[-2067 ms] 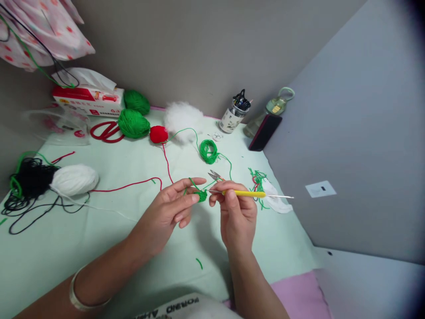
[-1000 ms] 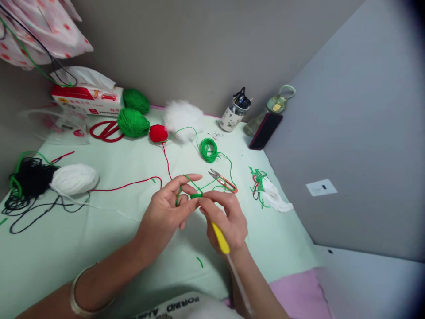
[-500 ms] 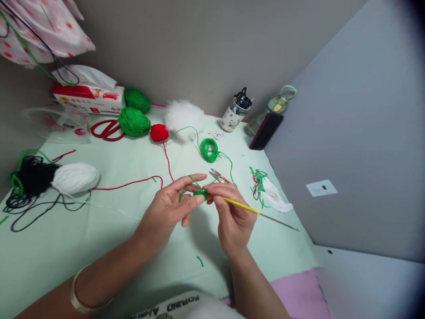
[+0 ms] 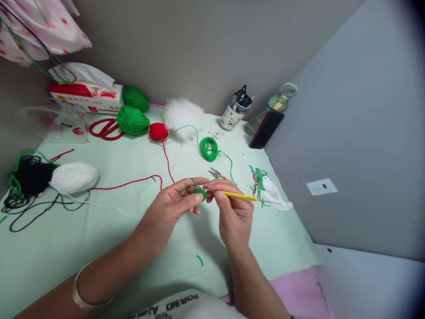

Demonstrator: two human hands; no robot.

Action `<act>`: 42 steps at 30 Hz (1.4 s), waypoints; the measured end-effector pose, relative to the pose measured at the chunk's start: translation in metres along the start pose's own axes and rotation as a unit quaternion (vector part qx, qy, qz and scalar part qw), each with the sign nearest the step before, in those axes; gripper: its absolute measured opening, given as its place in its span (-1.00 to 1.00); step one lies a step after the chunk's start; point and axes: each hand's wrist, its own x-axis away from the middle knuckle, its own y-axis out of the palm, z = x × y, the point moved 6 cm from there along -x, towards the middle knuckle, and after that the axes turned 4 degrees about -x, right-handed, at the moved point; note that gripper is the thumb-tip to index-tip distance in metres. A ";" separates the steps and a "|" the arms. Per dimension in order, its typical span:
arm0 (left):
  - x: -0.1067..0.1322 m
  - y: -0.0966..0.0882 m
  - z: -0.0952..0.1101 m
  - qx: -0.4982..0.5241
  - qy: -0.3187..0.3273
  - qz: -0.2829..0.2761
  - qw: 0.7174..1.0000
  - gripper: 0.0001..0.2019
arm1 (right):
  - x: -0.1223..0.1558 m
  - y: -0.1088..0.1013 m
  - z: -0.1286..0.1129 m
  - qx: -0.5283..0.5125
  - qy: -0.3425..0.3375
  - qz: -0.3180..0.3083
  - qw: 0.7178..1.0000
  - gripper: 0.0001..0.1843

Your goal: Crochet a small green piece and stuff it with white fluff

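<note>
Between thumb and fingers, my left hand (image 4: 168,206) pinches a small green crochet piece (image 4: 199,193), with green yarn running over its index finger. My right hand (image 4: 234,212) is closed around a crochet hook (image 4: 241,196) with a yellow grip, held like a pen. The hook's thin metal tip reaches left to the green piece and the yarn. Just behind my right fingers lie small thread snips (image 4: 217,173), partly covered. A coil of green yarn (image 4: 209,149) rests beyond my hands, with strands trailing from it.
White stuffing (image 4: 183,117), a red crocheted ball (image 4: 158,131), green yarn balls (image 4: 133,120) and red-handled scissors (image 4: 106,129) sit along the back. White yarn (image 4: 75,177) and tangled black yarn (image 4: 33,175) lie left. A pen jar (image 4: 231,116), phone (image 4: 266,129) and yarn scraps (image 4: 259,177) are right.
The crochet hook has swung from a downward-right slant to nearly level, and its tip now shows extended left at the green piece. My left fingers have shifted slightly.
</note>
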 end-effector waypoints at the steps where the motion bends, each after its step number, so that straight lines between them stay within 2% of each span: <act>1: 0.000 0.000 0.000 -0.009 0.000 -0.002 1.000 -0.79 | 0.000 0.000 0.001 0.000 0.003 0.002 1.000 -0.84; 7: -0.001 -0.001 0.000 -0.027 -0.009 0.000 1.000 -0.80 | -0.003 -0.006 0.011 -0.103 0.091 0.028 0.990 -0.83; 12: 0.000 -0.002 0.000 -0.038 -0.017 0.004 0.999 -0.79 | -0.004 -0.003 0.006 -0.102 0.082 0.000 0.991 -0.79; 15: 0.000 -0.005 0.000 -0.058 -0.004 0.018 0.998 -0.78 | 0.000 -0.001 -0.004 -0.008 0.022 -0.022 0.999 -0.79; 17: 0.001 -0.008 0.000 -0.083 0.018 0.036 0.996 -0.76 | 0.004 0.002 -0.013 0.101 -0.056 -0.046 0.992 -0.78; 20: 0.003 -0.012 0.002 -0.130 0.073 0.075 0.986 -0.72 | 0.014 0.013 -0.023 0.261 -0.195 -0.088 0.941 -0.74; 22: 0.004 -0.011 0.003 -0.133 0.094 0.086 0.983 -0.68 | 0.020 0.019 -0.024 0.330 -0.258 -0.093 0.903 -0.71; 23: 0.003 -0.010 0.002 -0.117 0.090 0.081 0.986 -0.65 | 0.023 0.020 -0.024 0.355 -0.279 -0.087 0.888 -0.70; 25: 0.001 -0.007 -0.004 -0.057 0.041 0.045 0.997 -0.60 | 0.025 0.021 -0.022 0.385 -0.291 -0.081 0.872 -0.66; 26: 0.001 -0.005 -0.007 -0.022 0.003 0.021 1.000 -0.59 | 0.024 0.019 -0.022 0.381 -0.282 -0.080 0.877 -0.64; 27: 0.000 -0.003 -0.010 0.012 -0.034 -0.002 0.999 -0.60 | 0.022 0.016 -0.021 0.358 -0.259 -0.074 0.894 -0.64; 29: 0.000 -0.001 -0.011 0.062 -0.080 -0.027 0.995 -0.63 | 0.014 0.007 -0.020 0.258 -0.187 -0.044 0.947 -0.68; 31: 0.000 -0.002 -0.007 0.083 -0.079 -0.023 0.993 -0.64 | 0.005 -0.002 -0.017 0.124 -0.107 0.000 0.986 -0.74; 32: 0.001 -0.002 -0.004 0.083 -0.070 -0.017 0.994 -0.64 | 0.002 -0.003 -0.015 0.072 -0.074 0.012 0.995 -0.76; 34: 0.002 0.001 -0.001 0.065 -0.057 -0.020 0.996 -0.63 | -0.001 -0.001 -0.011 0.036 -0.039 0.006 0.999 -0.79; 36: 0.004 0.005 -0.001 0.038 -0.043 -0.025 0.998 -0.64 | 0.001 0.004 -0.010 0.074 -0.049 -0.014 0.996 -0.81; 40: 0.003 0.004 -0.003 0.002 -0.001 0.002 1.000 -0.61 | 0.012 0.010 -0.014 0.205 -0.141 -0.033 0.968 -0.65; 42: 0.002 0.002 -0.006 0.017 -0.016 0.003 1.000 -0.60 | 0.016 0.012 -0.017 0.264 -0.185 -0.047 0.945 -0.57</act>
